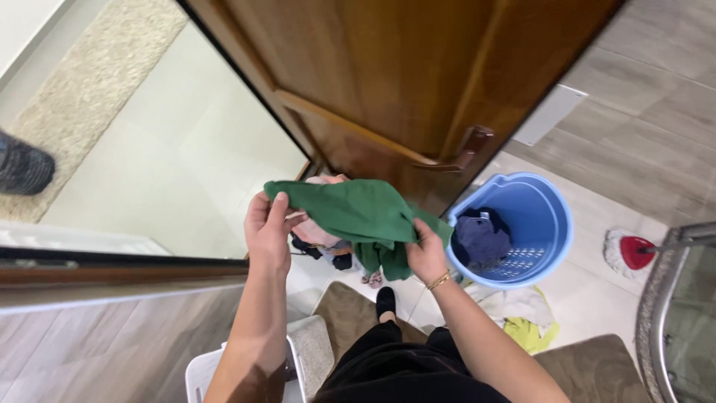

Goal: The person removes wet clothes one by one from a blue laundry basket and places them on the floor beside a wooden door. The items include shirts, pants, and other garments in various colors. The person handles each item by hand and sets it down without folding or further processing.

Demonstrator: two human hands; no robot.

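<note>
2 hands (268, 235) (426, 254), green cloth (358, 213) stretched left-right

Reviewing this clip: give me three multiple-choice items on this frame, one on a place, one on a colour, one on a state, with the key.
1. Where does the dark blue cloth lie?
A. in the blue bucket
B. on the brown mat
C. on the door handle

2. What colour is the garment held up?
A. red
B. green
C. white

3. How is that garment held?
A. by the left hand alone
B. by the right hand alone
C. by both hands

Key: 1 A, the cloth sits inside the bucket. 2 B, the fabric is plainly green. 3 C, each hand grips one side.
</note>
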